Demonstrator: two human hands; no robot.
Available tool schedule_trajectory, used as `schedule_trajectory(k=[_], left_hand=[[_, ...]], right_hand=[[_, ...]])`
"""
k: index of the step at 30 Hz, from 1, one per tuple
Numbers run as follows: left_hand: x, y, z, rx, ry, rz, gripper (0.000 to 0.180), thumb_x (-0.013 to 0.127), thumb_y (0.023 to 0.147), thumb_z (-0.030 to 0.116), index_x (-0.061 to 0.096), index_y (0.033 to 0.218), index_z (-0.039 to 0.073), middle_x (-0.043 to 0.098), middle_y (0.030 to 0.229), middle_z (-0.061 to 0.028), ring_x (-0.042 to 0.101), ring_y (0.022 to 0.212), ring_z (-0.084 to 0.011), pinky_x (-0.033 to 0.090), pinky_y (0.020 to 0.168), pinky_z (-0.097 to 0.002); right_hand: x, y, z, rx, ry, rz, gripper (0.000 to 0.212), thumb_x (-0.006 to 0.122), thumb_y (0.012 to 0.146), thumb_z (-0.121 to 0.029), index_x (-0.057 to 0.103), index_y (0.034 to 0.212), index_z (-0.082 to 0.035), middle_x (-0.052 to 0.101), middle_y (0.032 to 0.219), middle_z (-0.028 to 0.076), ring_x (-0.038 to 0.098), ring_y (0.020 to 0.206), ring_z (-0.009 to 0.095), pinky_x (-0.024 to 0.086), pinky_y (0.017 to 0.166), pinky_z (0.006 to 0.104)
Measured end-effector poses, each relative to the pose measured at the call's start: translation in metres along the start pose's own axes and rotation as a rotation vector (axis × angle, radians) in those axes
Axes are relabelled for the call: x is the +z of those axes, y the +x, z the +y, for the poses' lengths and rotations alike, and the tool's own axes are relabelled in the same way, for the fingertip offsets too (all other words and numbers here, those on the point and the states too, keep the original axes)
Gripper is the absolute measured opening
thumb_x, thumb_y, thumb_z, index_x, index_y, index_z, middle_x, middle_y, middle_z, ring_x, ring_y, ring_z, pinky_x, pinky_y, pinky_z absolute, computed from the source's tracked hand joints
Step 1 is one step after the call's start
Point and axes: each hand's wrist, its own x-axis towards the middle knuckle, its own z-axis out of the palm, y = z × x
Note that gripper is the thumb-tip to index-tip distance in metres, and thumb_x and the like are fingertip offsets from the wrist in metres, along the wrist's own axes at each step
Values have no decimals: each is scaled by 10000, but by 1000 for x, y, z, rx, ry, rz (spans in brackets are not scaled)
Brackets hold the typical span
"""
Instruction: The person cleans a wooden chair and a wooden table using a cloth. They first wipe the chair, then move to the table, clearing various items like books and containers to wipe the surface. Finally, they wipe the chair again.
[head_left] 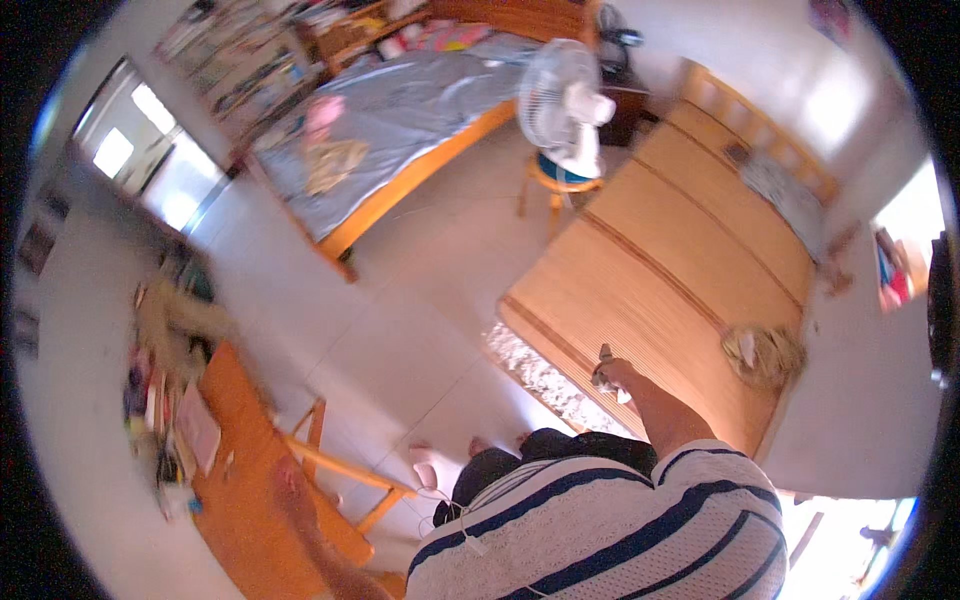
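My left hand [291,487] is over the orange desk [240,455] at the lower left. It is smeared by motion, so its fingers do not show clearly. Out over the near end of the bamboo-matted bed [650,270], my right hand [620,377] is closed on a small crumpled grey-and-white cloth [602,372]. Part of this cloth sticks up past the fingers and a white bit hangs below. Farther right on the mat lies a bunched khaki cloth [765,355].
An orange wooden stool [350,465] stands beside the desk, which bears a pale sheet [198,428]. A white fan [570,110] sits on a stool between the matted bed and a grey-sheeted bed [400,120]. A doorway [160,150] opens at the far left.
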Motion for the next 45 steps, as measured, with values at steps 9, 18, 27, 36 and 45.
schedule_trajectory(k=[9, 18, 27, 36, 45], left_hand=[[156, 164, 133, 457, 386, -878, 446, 584, 810, 188, 461, 1203, 18, 477, 1219, -168, 446, 1140, -296, 368, 942, -368], [301, 155, 222, 971, 489, -1182, 496, 604, 777, 203, 441, 1227, 73, 548, 1123, -148, 513, 1039, -299, 405, 884, -361], [354, 5, 314, 1214, 493, -1444, 481, 570, 741, 102, 481, 1214, 89, 581, 605, -76, 554, 549, -173, 445, 573, -305], [381, -171, 342, 1222, 448, -1659, 416, 507, 696, 66, 564, 1109, 69, 479, 533, -62, 477, 488, -132, 399, 496, -307], [411, -289, 376, 1146, 567, -1744, 320, 498, 799, 69, 561, 1112, 58, 593, 639, -74, 536, 475, -111, 447, 486, -264]], right_hand=[[26, -205, -26, 484, 822, 229, 323, 569, 720, -308, 633, 916, -59, 608, 732, 140, 603, 672, 254, 491, 534, 384], [135, -381, -88, 968, 1401, 544, 362, 604, 742, -294, 577, 958, -5, 605, 827, 116, 604, 623, 239, 502, 492, 380], [385, -466, -100, 1088, 1153, 350, 341, 649, 670, -214, 599, 985, -94, 612, 941, 103, 591, 861, 262, 472, 740, 340], [398, -547, -91, 1242, 2238, 884, 211, 542, 805, -157, 564, 1004, -91, 558, 879, 98, 534, 777, 294, 420, 623, 603], [583, -545, -27, 1174, 2060, 1076, 302, 572, 774, -189, 564, 1063, -103, 574, 977, 104, 529, 884, 269, 395, 764, 559]])
